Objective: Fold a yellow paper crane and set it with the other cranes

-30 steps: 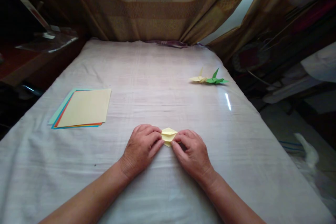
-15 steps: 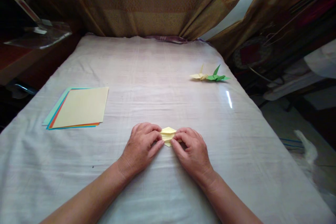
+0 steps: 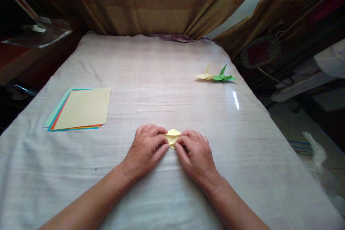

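A small piece of folded yellow paper (image 3: 173, 138) lies low over the white cloth, near the middle of the view. My left hand (image 3: 148, 143) grips its left side between thumb and fingers. On the opposite side, my right hand (image 3: 195, 151) pinches the paper the same way. Its top and bottom show as pointed flaps with a shallow fold between them; both side ends are hidden under my fingers.
A cloth-covered table (image 3: 151, 104) spreads out under everything. Square coloured sheets (image 3: 83, 109) are stacked at the left. Toward the back right sit a cream folded paper bird (image 3: 205, 76) and a green folded paper bird (image 3: 223, 77). A brown curtain (image 3: 156, 10) hangs behind.
The middle of the yellow paper looks a little more spread and smoother between my fingers. Both hands stay in nearly the same place; the view has tilted slightly.
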The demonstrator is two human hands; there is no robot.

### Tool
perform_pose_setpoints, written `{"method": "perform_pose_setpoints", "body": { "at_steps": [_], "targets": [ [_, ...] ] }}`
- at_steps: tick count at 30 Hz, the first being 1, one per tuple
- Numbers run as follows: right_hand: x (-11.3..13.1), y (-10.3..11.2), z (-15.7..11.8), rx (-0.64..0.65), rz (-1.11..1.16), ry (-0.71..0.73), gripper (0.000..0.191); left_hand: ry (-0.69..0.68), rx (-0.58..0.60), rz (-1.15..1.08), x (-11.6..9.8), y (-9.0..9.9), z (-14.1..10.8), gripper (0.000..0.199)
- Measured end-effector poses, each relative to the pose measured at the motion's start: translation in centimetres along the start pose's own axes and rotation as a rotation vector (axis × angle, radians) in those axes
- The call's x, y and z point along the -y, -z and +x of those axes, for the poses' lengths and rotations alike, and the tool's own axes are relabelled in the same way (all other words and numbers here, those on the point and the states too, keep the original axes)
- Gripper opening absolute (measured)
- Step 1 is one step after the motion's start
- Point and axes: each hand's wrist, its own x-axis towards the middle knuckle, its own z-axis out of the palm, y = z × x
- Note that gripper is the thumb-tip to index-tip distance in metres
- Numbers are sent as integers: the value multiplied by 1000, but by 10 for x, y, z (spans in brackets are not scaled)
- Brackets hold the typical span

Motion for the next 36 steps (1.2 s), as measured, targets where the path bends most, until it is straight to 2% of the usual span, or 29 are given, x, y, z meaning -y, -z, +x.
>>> {"method": "perform_pose_setpoints", "body": {
  "at_steps": [11, 20, 36],
  "targets": [
    [1, -5, 2, -57, -7, -66, 7, -1, -36, -17, -1, 0, 1, 4],
    [1, -6, 3, -56, 5, -93, 7, -98, -64, 37, 5, -3, -4, 17],
    [1, -7, 3, -82, -13, -84, 7, -76, -49, 40, 5, -3, -4, 18]
  ]
}}
